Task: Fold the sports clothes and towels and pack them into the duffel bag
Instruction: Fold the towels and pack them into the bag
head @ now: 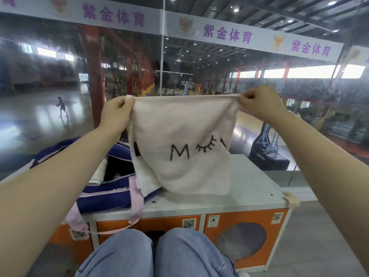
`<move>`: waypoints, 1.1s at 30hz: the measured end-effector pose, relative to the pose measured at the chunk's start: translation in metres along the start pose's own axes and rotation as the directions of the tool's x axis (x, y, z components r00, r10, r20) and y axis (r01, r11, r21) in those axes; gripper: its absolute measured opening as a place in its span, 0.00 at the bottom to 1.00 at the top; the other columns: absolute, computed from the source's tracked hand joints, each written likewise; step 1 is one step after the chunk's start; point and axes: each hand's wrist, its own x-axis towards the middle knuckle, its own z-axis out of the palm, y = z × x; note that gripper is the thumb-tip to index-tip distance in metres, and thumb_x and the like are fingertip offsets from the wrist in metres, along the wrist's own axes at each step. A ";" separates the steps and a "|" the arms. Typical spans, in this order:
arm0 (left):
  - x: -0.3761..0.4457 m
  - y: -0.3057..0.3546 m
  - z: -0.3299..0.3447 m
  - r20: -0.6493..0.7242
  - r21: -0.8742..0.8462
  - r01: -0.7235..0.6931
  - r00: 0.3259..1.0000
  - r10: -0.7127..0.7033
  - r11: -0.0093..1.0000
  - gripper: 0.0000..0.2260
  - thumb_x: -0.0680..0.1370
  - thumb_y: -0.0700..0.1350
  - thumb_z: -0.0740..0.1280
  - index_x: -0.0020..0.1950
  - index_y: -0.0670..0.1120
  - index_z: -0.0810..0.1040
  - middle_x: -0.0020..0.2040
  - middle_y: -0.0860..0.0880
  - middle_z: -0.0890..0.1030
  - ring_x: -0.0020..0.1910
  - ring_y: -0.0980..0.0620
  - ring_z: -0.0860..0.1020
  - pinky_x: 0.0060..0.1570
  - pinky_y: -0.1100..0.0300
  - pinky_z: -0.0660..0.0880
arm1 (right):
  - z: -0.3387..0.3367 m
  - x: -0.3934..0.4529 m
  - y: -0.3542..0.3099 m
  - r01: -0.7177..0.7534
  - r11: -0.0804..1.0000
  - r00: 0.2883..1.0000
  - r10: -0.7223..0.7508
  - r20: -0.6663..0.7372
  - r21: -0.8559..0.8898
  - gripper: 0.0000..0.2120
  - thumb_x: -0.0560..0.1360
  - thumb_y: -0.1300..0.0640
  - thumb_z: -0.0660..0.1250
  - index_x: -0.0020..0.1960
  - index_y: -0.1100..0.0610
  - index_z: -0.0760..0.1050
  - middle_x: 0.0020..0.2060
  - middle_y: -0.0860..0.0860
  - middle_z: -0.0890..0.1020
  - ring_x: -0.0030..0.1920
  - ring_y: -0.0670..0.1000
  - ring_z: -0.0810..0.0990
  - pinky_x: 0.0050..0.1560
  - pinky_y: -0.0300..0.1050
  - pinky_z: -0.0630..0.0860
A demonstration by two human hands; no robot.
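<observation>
2 hands hold 1 item aloft. Item: pale pink towel, black stitched "M" and eyelash motif on the near face, hanging in a sheet from its top hem, lower edge just reaching the tabletop. Left hand: fingers curled, pinching the top-left corner. Right hand: fingers curled, pinching the top-right corner. Top hem runs taut and roughly level between the 2 hands, so the long axis of the held edge lies left to right, square to the person's view.

Destination: navy duffel bag with pink straps, mouth open, on the left part of the tabletop, below and just left of the towel; the towel's lower left corner overlaps its right end. White folded cloth already lies inside; its kind cannot be told.

Judgement: the left hand is the nearer to the bag. A fold bringing the right corner across to the left corner would halve the towel and finish directly above the opening.
</observation>
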 end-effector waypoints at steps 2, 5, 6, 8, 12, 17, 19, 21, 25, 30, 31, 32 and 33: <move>-0.002 0.000 0.003 0.007 -0.004 0.012 1.000 -0.012 1.000 0.11 0.80 0.52 0.62 0.40 0.54 0.79 0.42 0.52 0.80 0.43 0.52 0.74 0.45 0.56 0.71 | 0.006 -0.001 -0.008 0.004 1.000 0.989 -0.004 0.149 -0.003 0.12 0.77 0.55 0.67 0.45 0.63 0.84 0.43 0.57 0.85 0.30 0.48 0.73 0.31 0.35 0.68; -0.003 0.005 0.002 -0.018 -0.007 0.029 0.999 -0.029 1.000 0.09 0.80 0.53 0.62 0.42 0.56 0.79 0.46 0.53 0.81 0.49 0.51 0.78 0.55 0.54 0.75 | 0.007 -0.001 -0.012 -0.051 0.995 0.999 0.051 0.001 0.083 0.10 0.78 0.55 0.67 0.46 0.60 0.84 0.38 0.50 0.83 0.34 0.49 0.77 0.35 0.37 0.73; -0.002 0.005 0.000 -0.029 -0.020 0.032 0.999 -0.033 0.999 0.08 0.78 0.55 0.62 0.43 0.57 0.80 0.48 0.53 0.82 0.52 0.49 0.79 0.58 0.51 0.76 | 0.005 0.002 -0.008 -0.074 0.987 0.995 0.082 -0.055 0.145 0.10 0.77 0.56 0.67 0.45 0.61 0.84 0.36 0.48 0.83 0.34 0.50 0.77 0.35 0.37 0.75; 0.004 0.004 -0.007 -0.059 -0.048 0.040 0.997 -0.042 0.998 0.09 0.75 0.58 0.62 0.42 0.60 0.81 0.50 0.53 0.83 0.55 0.47 0.80 0.59 0.44 0.77 | 0.000 0.002 -0.009 -0.070 0.991 0.995 0.060 0.083 0.118 0.08 0.76 0.55 0.69 0.45 0.59 0.84 0.37 0.44 0.81 0.34 0.47 0.76 0.31 0.33 0.72; 0.004 0.013 -0.010 -0.076 -0.078 0.035 0.996 -0.041 0.996 0.08 0.75 0.57 0.62 0.42 0.61 0.82 0.50 0.55 0.83 0.54 0.50 0.80 0.59 0.46 0.77 | -0.005 0.008 -0.014 -0.081 0.956 0.985 0.119 -0.122 0.280 0.08 0.76 0.54 0.69 0.50 0.55 0.84 0.42 0.46 0.82 0.41 0.49 0.80 0.45 0.43 0.78; 0.014 0.013 -0.017 -0.148 -0.181 0.033 0.987 -0.060 0.983 0.07 0.76 0.54 0.63 0.43 0.58 0.81 0.48 0.51 0.82 0.49 0.50 0.79 0.58 0.44 0.78 | -0.015 0.005 -0.014 0.124 0.983 0.988 -0.135 0.078 0.134 0.10 0.77 0.50 0.68 0.46 0.55 0.83 0.37 0.50 0.83 0.38 0.54 0.79 0.44 0.52 0.79; 0.014 0.017 -0.021 -0.163 -0.179 0.041 0.984 -0.070 0.983 0.08 0.77 0.54 0.62 0.45 0.57 0.81 0.46 0.52 0.81 0.46 0.54 0.77 0.55 0.49 0.77 | -0.020 -0.002 -0.016 0.214 0.975 0.949 -0.222 0.221 0.063 0.14 0.77 0.47 0.68 0.43 0.57 0.82 0.37 0.54 0.82 0.38 0.55 0.78 0.43 0.53 0.77; 0.016 0.019 -0.020 -0.175 -0.143 0.028 0.983 -0.053 0.989 0.09 0.79 0.51 0.60 0.52 0.53 0.80 0.47 0.55 0.79 0.44 0.58 0.75 0.49 0.62 0.75 | -0.019 -0.009 -0.016 0.256 0.964 0.893 -0.265 0.363 0.075 0.17 0.76 0.43 0.67 0.42 0.56 0.82 0.39 0.54 0.82 0.41 0.53 0.79 0.43 0.50 0.74; 0.021 0.016 -0.020 -0.191 -0.139 0.050 0.979 -0.076 0.989 0.13 0.81 0.48 0.59 0.58 0.47 0.79 0.51 0.51 0.78 0.50 0.54 0.74 0.54 0.58 0.73 | -0.013 -0.020 -0.026 0.082 0.849 0.856 -0.328 0.400 0.521 0.18 0.73 0.44 0.64 0.54 0.52 0.84 0.56 0.50 0.83 0.60 0.53 0.78 0.62 0.46 0.71; 0.017 0.006 -0.026 -0.112 -0.084 0.148 0.981 -0.157 0.985 0.12 0.81 0.51 0.59 0.57 0.49 0.79 0.55 0.49 0.80 0.52 0.51 0.75 0.60 0.49 0.74 | -0.009 -0.027 -0.040 -0.190 0.439 0.819 -0.422 0.388 0.878 0.16 0.73 0.55 0.60 0.52 0.63 0.80 0.49 0.57 0.81 0.47 0.51 0.81 0.49 0.42 0.78; 0.016 0.007 -0.026 -0.104 -0.081 0.146 0.983 -0.154 0.986 0.11 0.81 0.51 0.60 0.56 0.50 0.79 0.55 0.48 0.80 0.52 0.51 0.75 0.60 0.49 0.74 | -0.008 -0.029 -0.042 -0.232 0.380 0.816 -0.425 0.392 0.895 0.15 0.73 0.56 0.59 0.51 0.63 0.79 0.46 0.56 0.81 0.45 0.50 0.80 0.47 0.42 0.77; 0.016 0.007 -0.026 -0.102 -0.076 0.145 0.983 -0.152 0.987 0.11 0.81 0.50 0.60 0.56 0.50 0.79 0.55 0.48 0.80 0.53 0.51 0.75 0.59 0.50 0.74 | -0.008 -0.029 -0.041 -0.257 0.334 0.810 -0.438 0.391 0.907 0.14 0.74 0.56 0.58 0.49 0.62 0.79 0.44 0.54 0.80 0.43 0.50 0.79 0.46 0.41 0.77; 0.016 0.007 -0.025 -0.104 -0.068 0.139 0.984 -0.146 0.988 0.11 0.81 0.50 0.59 0.57 0.49 0.79 0.55 0.49 0.80 0.53 0.51 0.75 0.58 0.53 0.74 | -0.009 -0.030 -0.041 -0.266 0.306 0.798 -0.463 0.387 0.914 0.14 0.75 0.57 0.56 0.47 0.60 0.80 0.42 0.53 0.79 0.42 0.49 0.78 0.46 0.42 0.76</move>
